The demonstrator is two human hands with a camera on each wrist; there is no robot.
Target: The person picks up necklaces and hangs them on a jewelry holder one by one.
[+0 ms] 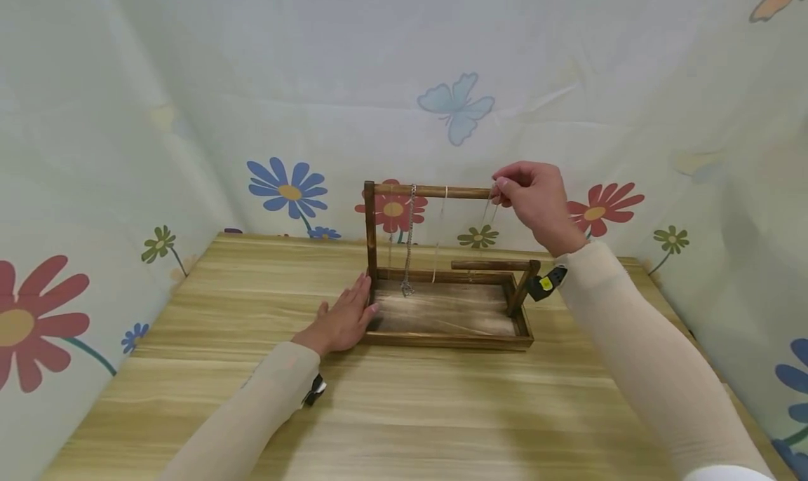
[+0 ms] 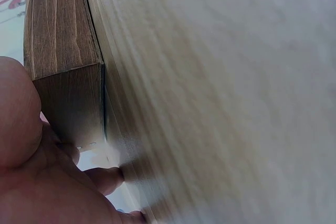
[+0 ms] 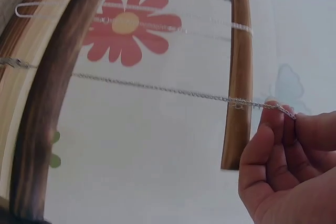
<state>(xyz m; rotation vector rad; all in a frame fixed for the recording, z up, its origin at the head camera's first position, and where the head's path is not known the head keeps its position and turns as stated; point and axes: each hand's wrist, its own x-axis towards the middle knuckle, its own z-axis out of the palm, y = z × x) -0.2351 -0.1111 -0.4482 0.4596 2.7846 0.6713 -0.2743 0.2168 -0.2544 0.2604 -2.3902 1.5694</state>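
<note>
A brown wooden jewelry stand (image 1: 448,341) has a tray base, a tall upper bar and a shorter lower bar. My right hand (image 1: 536,193) pinches a thin silver chain necklace (image 3: 157,90) between thumb and fingers at the upper bar's free right end. The necklace crosses that bar (image 3: 240,66) and hangs down past the lower bar; whether it rests on the wood I cannot tell. My left hand (image 1: 344,320) lies against the tray's left end, fingers extended, thumb at the rim. In the left wrist view, the fingers reach along the stand's end block (image 2: 68,98).
Other necklaces hang from the upper bar: a thicker silver chain (image 1: 409,235), a pale one (image 1: 439,232) and a fine one (image 1: 391,235) near the left post. The lower bar (image 1: 489,264) juts out below my right hand. Flowered cloth (image 1: 353,60) surrounds the wood-grain table (image 1: 404,411).
</note>
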